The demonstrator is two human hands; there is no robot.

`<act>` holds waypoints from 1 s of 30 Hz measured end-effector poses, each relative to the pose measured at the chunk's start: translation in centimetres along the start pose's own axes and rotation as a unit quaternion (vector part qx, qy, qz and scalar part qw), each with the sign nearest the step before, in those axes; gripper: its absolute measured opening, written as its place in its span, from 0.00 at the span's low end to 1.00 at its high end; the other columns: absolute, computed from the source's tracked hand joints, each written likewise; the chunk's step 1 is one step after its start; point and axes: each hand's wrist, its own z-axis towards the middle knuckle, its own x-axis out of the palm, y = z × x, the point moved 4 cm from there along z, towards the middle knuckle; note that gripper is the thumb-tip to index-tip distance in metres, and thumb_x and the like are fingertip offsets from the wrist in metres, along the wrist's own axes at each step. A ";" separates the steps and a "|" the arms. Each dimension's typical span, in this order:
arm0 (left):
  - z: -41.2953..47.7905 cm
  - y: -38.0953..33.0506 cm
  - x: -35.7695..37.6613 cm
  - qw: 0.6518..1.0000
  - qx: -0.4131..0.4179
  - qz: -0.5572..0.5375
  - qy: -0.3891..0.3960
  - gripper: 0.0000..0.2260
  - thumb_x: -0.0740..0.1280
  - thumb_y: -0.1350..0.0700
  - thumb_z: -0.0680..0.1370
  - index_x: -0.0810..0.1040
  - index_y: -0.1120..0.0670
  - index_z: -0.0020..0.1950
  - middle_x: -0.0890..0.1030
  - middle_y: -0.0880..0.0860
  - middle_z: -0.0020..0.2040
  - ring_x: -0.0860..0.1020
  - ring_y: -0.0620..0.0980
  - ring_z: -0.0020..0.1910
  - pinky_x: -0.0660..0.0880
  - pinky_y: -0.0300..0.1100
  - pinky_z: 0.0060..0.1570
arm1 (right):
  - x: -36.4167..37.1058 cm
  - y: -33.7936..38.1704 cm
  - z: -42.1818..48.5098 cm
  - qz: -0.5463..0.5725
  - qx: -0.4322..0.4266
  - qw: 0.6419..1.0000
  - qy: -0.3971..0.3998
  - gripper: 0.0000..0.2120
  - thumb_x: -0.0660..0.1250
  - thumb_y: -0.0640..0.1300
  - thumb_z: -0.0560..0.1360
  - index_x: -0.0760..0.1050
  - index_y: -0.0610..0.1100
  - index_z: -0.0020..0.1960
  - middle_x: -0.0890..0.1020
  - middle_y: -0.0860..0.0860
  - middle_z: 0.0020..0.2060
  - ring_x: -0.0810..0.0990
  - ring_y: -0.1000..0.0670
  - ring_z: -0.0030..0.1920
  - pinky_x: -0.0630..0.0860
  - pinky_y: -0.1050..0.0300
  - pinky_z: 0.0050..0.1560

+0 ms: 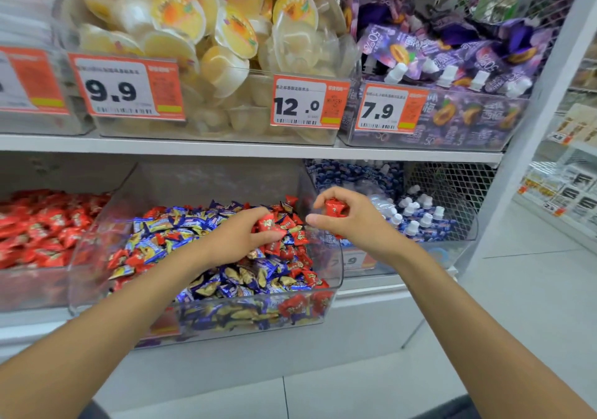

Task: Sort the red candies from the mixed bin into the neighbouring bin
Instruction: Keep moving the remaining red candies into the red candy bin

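Observation:
A clear mixed bin [206,317] on the lower shelf holds blue, gold and red wrapped candies. My left hand [240,236] lies inside it, fingers curled round red candies [269,226] near the bin's right side. My right hand [350,216] hovers above the bin's right wall, gripping a red candy [336,208] in its curled fingers. To the left stands the neighbouring bin [35,284], full of red candies [42,224].
Right of the mixed bin sits a clear bin of blue pouches with white caps [420,218]. The upper shelf [226,147] carries bins of jelly cups [206,30] and purple pouches [452,47] with orange price tags. A white shelf post [529,121] stands at right.

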 end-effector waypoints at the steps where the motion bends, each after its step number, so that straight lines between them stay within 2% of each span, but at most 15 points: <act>1: -0.3 0.1 -0.4 1.000 -0.009 -0.025 -0.007 0.07 0.64 0.50 0.79 0.70 0.50 0.44 0.70 0.47 0.34 0.68 0.39 0.26 0.64 0.33 0.29 | 0.2 0.2 0.0 -0.006 0.000 1.000 0.000 0.10 0.74 0.45 0.71 0.76 0.43 0.47 0.71 0.49 0.32 0.66 0.55 0.29 0.66 0.67 0.31; 3: -0.9 0.3 -1.3 0.998 -0.028 -0.056 -0.013 0.05 0.61 0.52 0.81 0.70 0.52 0.53 0.70 0.49 0.36 0.66 0.40 0.24 0.64 0.31 0.26 | 0.5 0.6 0.1 -0.011 -0.003 1.000 0.001 0.09 0.74 0.44 0.71 0.76 0.43 0.47 0.71 0.48 0.33 0.67 0.55 0.29 0.67 0.68 0.31; 5: -1.7 0.7 -2.2 0.997 -0.041 -0.061 -0.014 0.08 0.59 0.51 0.81 0.69 0.49 0.60 0.69 0.53 0.37 0.68 0.44 0.27 0.66 0.34 0.27 | 1.0 1.0 0.4 -0.012 -0.012 1.000 0.008 0.08 0.74 0.43 0.72 0.76 0.43 0.48 0.71 0.48 0.33 0.68 0.54 0.30 0.67 0.66 0.33; 7: -2.6 1.1 -3.1 0.996 -0.054 -0.066 -0.016 0.07 0.59 0.51 0.82 0.70 0.47 0.59 0.70 0.53 0.37 0.70 0.47 0.30 0.67 0.36 0.29 | 1.9 1.3 0.6 -0.016 -0.021 0.999 0.019 0.09 0.73 0.42 0.72 0.76 0.41 0.48 0.72 0.50 0.32 0.68 0.54 0.31 0.67 0.65 0.34; 10: -3.7 1.3 -4.3 0.996 -0.064 -0.060 -0.032 0.06 0.59 0.52 0.82 0.72 0.53 0.54 0.71 0.51 0.36 0.67 0.40 0.25 0.64 0.30 0.27 | 3.5 1.6 1.2 -0.014 -0.029 0.999 0.040 0.09 0.73 0.42 0.72 0.77 0.41 0.48 0.72 0.53 0.30 0.68 0.54 0.31 0.68 0.65 0.34; 13: -4.8 1.3 -5.8 0.995 -0.061 -0.045 -0.070 0.06 0.60 0.53 0.81 0.71 0.54 0.47 0.71 0.55 0.37 0.65 0.43 0.27 0.63 0.33 0.26 | 5.1 1.8 2.0 -0.013 -0.036 0.998 0.047 0.07 0.74 0.42 0.71 0.76 0.43 0.45 0.74 0.54 0.31 0.69 0.55 0.32 0.69 0.64 0.35; 16: -6.6 1.7 -8.2 0.991 -0.069 -0.036 -0.112 0.07 0.62 0.53 0.80 0.71 0.56 0.47 0.72 0.56 0.37 0.68 0.47 0.31 0.66 0.39 0.32 | 7.2 2.1 3.0 -0.021 -0.045 0.997 0.065 0.09 0.75 0.45 0.71 0.76 0.44 0.42 0.73 0.51 0.32 0.68 0.54 0.32 0.67 0.61 0.35; 18: -8.1 2.0 -10.0 0.987 -0.067 -0.021 -0.141 0.08 0.62 0.52 0.80 0.71 0.56 0.46 0.72 0.52 0.34 0.67 0.47 0.30 0.66 0.41 0.33 | 9.2 2.6 3.6 -0.026 -0.050 0.994 0.096 0.10 0.75 0.47 0.70 0.76 0.44 0.43 0.72 0.50 0.32 0.67 0.53 0.32 0.66 0.59 0.36; 22: -11.2 3.5 -13.3 0.969 -0.068 -0.002 -0.238 0.08 0.62 0.53 0.80 0.70 0.57 0.47 0.70 0.51 0.32 0.66 0.46 0.28 0.64 0.39 0.31 | 14.8 4.5 4.6 -0.077 -0.075 0.981 0.162 0.10 0.74 0.49 0.71 0.78 0.46 0.47 0.73 0.56 0.33 0.68 0.60 0.30 0.65 0.63 0.37; 24: -12.7 4.6 -14.6 0.959 -0.068 -0.015 -0.276 0.08 0.61 0.54 0.80 0.69 0.58 0.47 0.71 0.51 0.32 0.67 0.42 0.26 0.64 0.34 0.29 | 18.1 5.5 5.1 -0.126 -0.095 0.969 0.192 0.12 0.73 0.51 0.72 0.78 0.48 0.52 0.75 0.55 0.43 0.72 0.61 0.39 0.66 0.62 0.45; 26: -13.9 5.8 -15.4 0.954 -0.076 -0.028 -0.290 0.07 0.61 0.54 0.81 0.68 0.58 0.47 0.70 0.50 0.31 0.67 0.40 0.24 0.65 0.32 0.27 | 21.1 6.3 5.5 -0.186 -0.117 0.951 0.220 0.18 0.71 0.53 0.73 0.76 0.50 0.61 0.73 0.51 0.53 0.72 0.55 0.52 0.65 0.61 0.52; 28: -14.9 6.6 -16.0 0.951 -0.083 -0.039 -0.295 0.07 0.61 0.55 0.81 0.68 0.58 0.47 0.69 0.50 0.29 0.66 0.41 0.22 0.63 0.31 0.24 | 23.8 6.4 5.8 -0.267 -0.142 0.919 0.252 0.25 0.71 0.54 0.73 0.71 0.52 0.68 0.70 0.47 0.54 0.71 0.48 0.56 0.68 0.56 0.55; 30: -15.6 7.1 -16.4 0.952 -0.086 -0.047 -0.292 0.06 0.61 0.56 0.80 0.69 0.58 0.48 0.69 0.52 0.30 0.65 0.41 0.22 0.63 0.31 0.24 | 25.1 5.7 6.4 -0.338 -0.148 0.889 0.271 0.26 0.70 0.55 0.73 0.70 0.51 0.69 0.67 0.47 0.53 0.72 0.44 0.56 0.70 0.53 0.54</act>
